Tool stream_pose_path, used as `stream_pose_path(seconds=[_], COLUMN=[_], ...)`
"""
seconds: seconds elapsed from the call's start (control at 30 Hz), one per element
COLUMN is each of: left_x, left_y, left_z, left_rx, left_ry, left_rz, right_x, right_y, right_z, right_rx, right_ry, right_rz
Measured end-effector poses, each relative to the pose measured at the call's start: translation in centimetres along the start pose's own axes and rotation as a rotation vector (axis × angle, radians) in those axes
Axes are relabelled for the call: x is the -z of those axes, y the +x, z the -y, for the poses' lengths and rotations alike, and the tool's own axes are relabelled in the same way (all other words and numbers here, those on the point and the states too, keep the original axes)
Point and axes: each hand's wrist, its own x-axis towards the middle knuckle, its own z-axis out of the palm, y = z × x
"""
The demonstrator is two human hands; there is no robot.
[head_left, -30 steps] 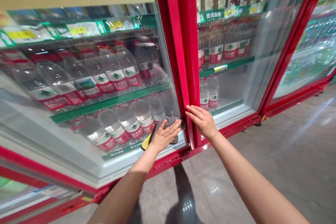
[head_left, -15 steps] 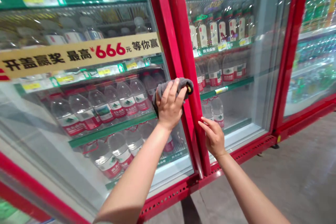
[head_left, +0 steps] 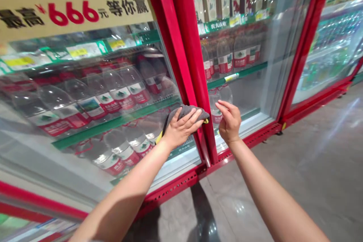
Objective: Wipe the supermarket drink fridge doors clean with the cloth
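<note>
My left hand (head_left: 181,127) presses a folded grey cloth (head_left: 185,111) with a yellow edge against the lower part of the red door frame (head_left: 181,56) of a glass-front fridge. Its fingers lie over the top of the cloth. My right hand (head_left: 230,123) is just right of the frame, in front of the right glass door (head_left: 246,102). The fingers of that hand are bent, with the thumb and fingertips near each other, and whether anything small is between them cannot be made out.
Behind the glass, water bottles (head_left: 121,92) stand on green-edged shelves. A yellow banner (head_left: 76,11) crosses the left door. Another fridge (head_left: 326,38) is at the right. Grey floor (head_left: 312,170) lies below the red base (head_left: 176,185).
My left hand and the cloth have moved down along the red frame, the hand now turned flatter. My right hand has come off the frame's edge, fingers more bent. The view has tilted downward.
</note>
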Motion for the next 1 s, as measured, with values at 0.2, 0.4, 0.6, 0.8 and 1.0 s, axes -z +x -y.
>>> stream_pose_path(seconds=[0.2, 0.4, 0.6, 0.8, 1.0], left_x=[-3.4, -6.7, -5.8, -2.2, 0.5], left_y=[-5.4, -9.1, -10.3, -7.1, -2.8], left_z=[-4.7, -9.1, -7.6, -4.5, -1.7], left_rx=[-0.072, -0.072, -0.156, 0.261, 0.279], left_ry=[-0.104, -0.251, -0.196, 0.162, 0.197], left_rz=[0.183, 0.361, 0.282, 0.035, 0.049], right_x=[0.2, 0.5, 0.2, -0.6, -1.1], right_y=[-1.6, -2.2, -1.6, -0.3, 1.3], right_z=[-0.5, -0.8, 0.4, 1.8, 4.2], right_rx=[0.043, 0.033, 0.087, 0.117, 0.119], right_ry=[-0.004, 0.008, 0.069, 0.171, 0.256], right_rz=[0.175, 0.291, 0.256, 0.12, 0.02])
